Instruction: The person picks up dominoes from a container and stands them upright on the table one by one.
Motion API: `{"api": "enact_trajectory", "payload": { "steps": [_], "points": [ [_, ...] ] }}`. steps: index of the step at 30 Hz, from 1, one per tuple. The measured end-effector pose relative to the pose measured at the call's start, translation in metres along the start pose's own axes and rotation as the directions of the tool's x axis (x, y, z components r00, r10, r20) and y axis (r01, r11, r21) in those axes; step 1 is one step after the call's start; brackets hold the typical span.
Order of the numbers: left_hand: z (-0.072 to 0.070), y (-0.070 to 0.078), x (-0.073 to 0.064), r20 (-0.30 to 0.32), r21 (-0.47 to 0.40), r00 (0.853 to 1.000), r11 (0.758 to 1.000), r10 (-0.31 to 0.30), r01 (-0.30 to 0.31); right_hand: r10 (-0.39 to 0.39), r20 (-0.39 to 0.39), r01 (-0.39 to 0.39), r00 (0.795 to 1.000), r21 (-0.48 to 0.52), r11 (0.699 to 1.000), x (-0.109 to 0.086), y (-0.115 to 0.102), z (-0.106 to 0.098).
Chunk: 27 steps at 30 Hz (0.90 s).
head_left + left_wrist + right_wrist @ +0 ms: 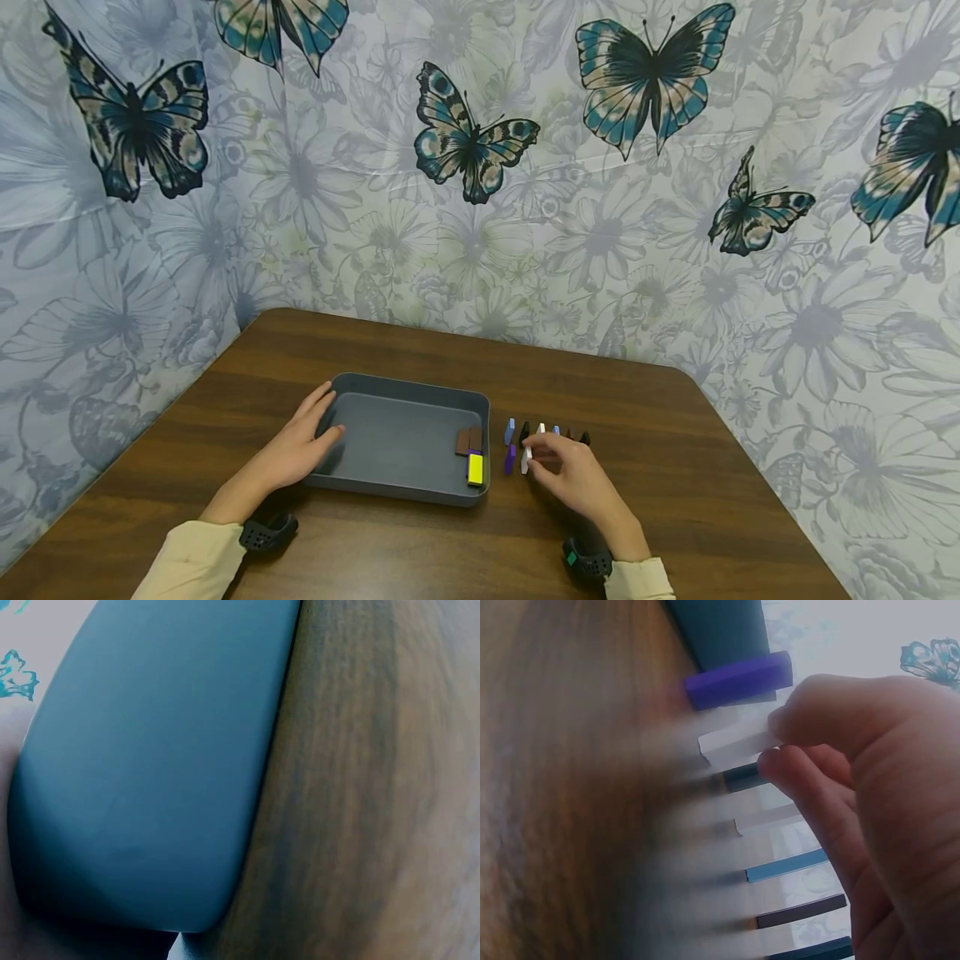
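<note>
My left hand rests on the left rim of a grey rectangular tray, fingers extended and thumb over the edge. In the left wrist view the tray's outer wall fills the middle. To the right of the tray, my right hand pinches a white domino between thumb and fingertips; the domino stands upright. Beside it is a purple domino. Inside the tray's right side lie brown dominoes and a yellow domino, with purple showing beneath.
Behind my right hand stands a row of dominoes: a blue one, a black one and several others partly hidden by the hand. All stand on the brown wooden table. A butterfly-patterned cloth hangs behind the table.
</note>
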<state>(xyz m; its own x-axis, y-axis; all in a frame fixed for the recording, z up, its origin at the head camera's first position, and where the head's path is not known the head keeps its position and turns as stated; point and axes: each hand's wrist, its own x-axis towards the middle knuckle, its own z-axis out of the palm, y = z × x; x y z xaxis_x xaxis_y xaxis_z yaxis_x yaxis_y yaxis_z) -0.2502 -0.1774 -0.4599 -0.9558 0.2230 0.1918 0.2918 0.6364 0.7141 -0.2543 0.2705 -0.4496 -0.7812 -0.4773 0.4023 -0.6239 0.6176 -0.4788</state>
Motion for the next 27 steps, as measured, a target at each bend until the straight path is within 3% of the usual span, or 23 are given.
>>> {"api": "enact_trajectory", "payload": {
  "steps": [13,19,27],
  "points": [
    [0.0002,-0.001,-0.0005,0.011,-0.001,1.0,1.0,-0.007,0.007,0.022,0.019,-0.022,1.0,0.0,1.0,-0.0017,-0.0003,-0.0023],
    [0.0021,-0.0034,-0.0008,0.008,-0.001,1.0,1.0,-0.01,0.011,-0.058,-0.061,0.059,0.996,0.003,0.998,-0.001,-0.0014,-0.0025],
    [0.0023,-0.0045,0.0007,0.0,0.01,1.0,1.0,-0.011,0.01,-0.146,-0.167,0.149,0.975,0.005,0.989,0.0034,-0.0083,-0.0063]
  ]
}}
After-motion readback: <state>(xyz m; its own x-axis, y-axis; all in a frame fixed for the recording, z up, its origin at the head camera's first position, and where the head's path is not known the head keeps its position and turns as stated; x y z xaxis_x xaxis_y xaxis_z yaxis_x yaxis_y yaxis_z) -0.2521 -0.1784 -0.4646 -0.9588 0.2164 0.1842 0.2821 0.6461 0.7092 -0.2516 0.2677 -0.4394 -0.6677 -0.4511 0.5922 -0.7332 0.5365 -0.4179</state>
